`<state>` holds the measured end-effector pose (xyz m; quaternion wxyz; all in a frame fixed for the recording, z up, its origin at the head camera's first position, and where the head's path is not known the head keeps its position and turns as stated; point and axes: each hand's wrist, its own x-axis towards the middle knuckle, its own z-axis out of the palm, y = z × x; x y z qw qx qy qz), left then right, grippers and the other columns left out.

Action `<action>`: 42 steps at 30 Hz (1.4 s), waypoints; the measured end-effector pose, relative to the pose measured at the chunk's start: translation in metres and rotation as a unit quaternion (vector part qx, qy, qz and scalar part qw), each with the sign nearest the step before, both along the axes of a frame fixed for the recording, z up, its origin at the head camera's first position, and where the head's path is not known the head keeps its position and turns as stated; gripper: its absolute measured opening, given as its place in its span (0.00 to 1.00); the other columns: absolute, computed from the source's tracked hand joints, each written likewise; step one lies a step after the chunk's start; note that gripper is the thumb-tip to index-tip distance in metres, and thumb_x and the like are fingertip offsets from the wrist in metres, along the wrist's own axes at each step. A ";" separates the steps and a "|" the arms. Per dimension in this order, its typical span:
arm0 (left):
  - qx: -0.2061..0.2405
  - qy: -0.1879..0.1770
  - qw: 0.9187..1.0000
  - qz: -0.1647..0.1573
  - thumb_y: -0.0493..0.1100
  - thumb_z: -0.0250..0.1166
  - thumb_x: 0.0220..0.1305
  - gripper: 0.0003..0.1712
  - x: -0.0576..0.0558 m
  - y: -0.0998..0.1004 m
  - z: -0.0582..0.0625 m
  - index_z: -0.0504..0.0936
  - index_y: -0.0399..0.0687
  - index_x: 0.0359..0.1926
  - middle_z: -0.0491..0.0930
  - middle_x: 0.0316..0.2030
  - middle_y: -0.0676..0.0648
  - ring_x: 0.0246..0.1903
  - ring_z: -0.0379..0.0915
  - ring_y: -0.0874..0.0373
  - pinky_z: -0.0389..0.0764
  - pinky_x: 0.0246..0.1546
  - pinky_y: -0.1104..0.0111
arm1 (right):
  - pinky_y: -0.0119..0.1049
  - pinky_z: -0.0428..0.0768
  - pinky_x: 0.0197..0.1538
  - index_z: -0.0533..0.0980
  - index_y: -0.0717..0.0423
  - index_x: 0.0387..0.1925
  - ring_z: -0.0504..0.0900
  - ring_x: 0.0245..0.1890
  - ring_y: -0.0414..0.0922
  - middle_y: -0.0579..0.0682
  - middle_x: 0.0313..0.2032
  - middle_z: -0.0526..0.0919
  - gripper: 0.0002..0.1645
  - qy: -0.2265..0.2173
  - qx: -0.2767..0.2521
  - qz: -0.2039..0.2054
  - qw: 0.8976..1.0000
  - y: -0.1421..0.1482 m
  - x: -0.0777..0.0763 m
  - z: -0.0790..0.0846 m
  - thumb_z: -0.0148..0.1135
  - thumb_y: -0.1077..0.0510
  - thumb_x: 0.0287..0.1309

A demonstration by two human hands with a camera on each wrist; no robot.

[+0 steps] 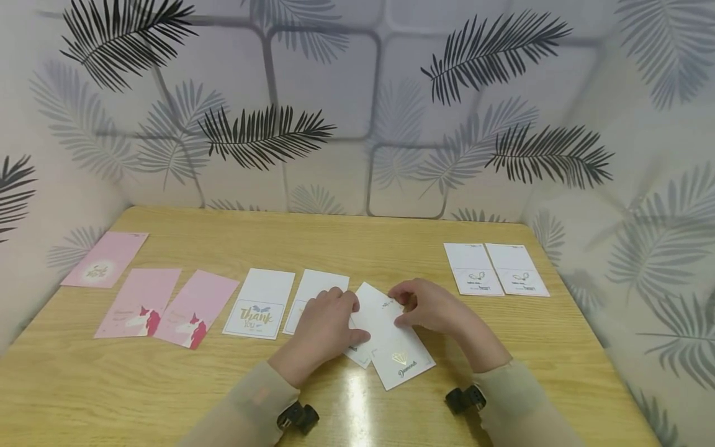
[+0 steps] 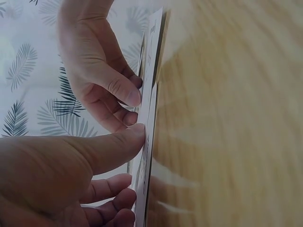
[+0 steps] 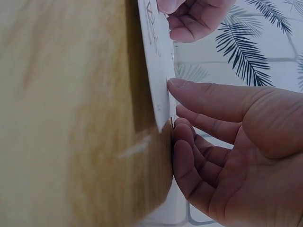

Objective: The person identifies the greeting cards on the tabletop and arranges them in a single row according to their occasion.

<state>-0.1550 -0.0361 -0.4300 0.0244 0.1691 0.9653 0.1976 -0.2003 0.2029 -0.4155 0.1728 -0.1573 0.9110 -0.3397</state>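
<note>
A white card with a gold diamond and the word "Diamonds" (image 1: 391, 338) is held low over the table, between both hands. Under its left side, another white card (image 1: 359, 356) shows only a lower corner; the rest is covered. My left hand (image 1: 324, 326) pinches the white cards at their left edge, thumb on the face and fingertips behind, as the left wrist view shows. At the upper right edge, my right hand (image 1: 432, 305) grips the diamond card between thumb (image 3: 199, 94) and curled fingers.
Left of the hands lie two white "Thank You" cards (image 1: 254, 310), one partly behind my left hand. Farther left are two pink unicorn cards (image 1: 148, 285), overlapping, and a pink card (image 1: 114, 248). Two white cards (image 1: 469, 256) lie side by side at back right. A patterned wall (image 1: 357, 174) borders the table.
</note>
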 end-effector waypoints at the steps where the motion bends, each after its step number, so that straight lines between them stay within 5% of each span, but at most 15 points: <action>1: 0.001 0.002 1.000 0.000 0.54 0.85 0.61 0.27 0.000 0.000 0.000 0.83 0.45 0.50 0.78 0.41 0.48 0.41 0.73 0.50 0.77 0.49 0.54 | 0.44 0.80 0.53 0.84 0.60 0.61 0.79 0.45 0.48 0.51 0.47 0.82 0.27 -0.001 -0.001 -0.001 1.000 0.000 0.000 0.000 0.81 0.66 0.61; 8: 0.024 0.004 1.000 -0.007 0.50 0.87 0.59 0.29 -0.002 0.001 -0.003 0.80 0.45 0.50 0.76 0.35 0.50 0.37 0.72 0.51 0.77 0.45 0.55 | 0.44 0.79 0.53 0.84 0.58 0.57 0.78 0.45 0.49 0.51 0.46 0.81 0.24 0.002 -0.006 -0.006 1.000 0.001 -0.001 -0.002 0.81 0.66 0.61; 15: 0.044 0.006 0.999 -0.014 0.48 0.87 0.60 0.34 -0.004 0.003 -0.004 0.82 0.44 0.62 0.82 0.44 0.47 0.43 0.77 0.48 0.79 0.50 0.52 | 0.45 0.79 0.52 0.83 0.54 0.54 0.79 0.44 0.48 0.51 0.45 0.81 0.22 0.011 0.001 -0.007 1.000 0.001 -0.001 -0.002 0.81 0.66 0.60; 23: 0.074 0.017 0.997 -0.013 0.41 0.79 0.69 0.10 -0.003 0.002 -0.006 0.86 0.48 0.45 0.77 0.36 0.52 0.36 0.71 0.55 0.76 0.41 0.61 | 0.45 0.79 0.52 0.82 0.54 0.54 0.78 0.45 0.49 0.51 0.46 0.81 0.22 0.006 -0.002 -0.012 1.000 0.001 -0.002 -0.004 0.81 0.65 0.60; 31: 0.126 -0.024 0.992 -0.003 0.39 0.71 0.77 0.07 -0.003 0.001 -0.002 0.80 0.52 0.44 0.80 0.33 0.56 0.30 0.72 0.58 0.74 0.35 0.62 | 0.43 0.79 0.50 0.82 0.58 0.50 0.79 0.43 0.48 0.50 0.43 0.83 0.16 -0.005 -0.016 -0.006 1.000 0.004 0.002 0.001 0.79 0.62 0.64; 42: 0.175 -0.059 0.982 0.035 0.41 0.67 0.81 0.02 -0.008 -0.004 0.006 0.82 0.53 0.49 0.80 0.37 0.54 0.34 0.74 0.56 0.75 0.41 0.59 | 0.38 0.73 0.42 0.83 0.54 0.40 0.76 0.37 0.45 0.47 0.35 0.82 0.05 -0.037 -0.042 0.008 0.998 0.009 0.001 0.004 0.72 0.57 0.74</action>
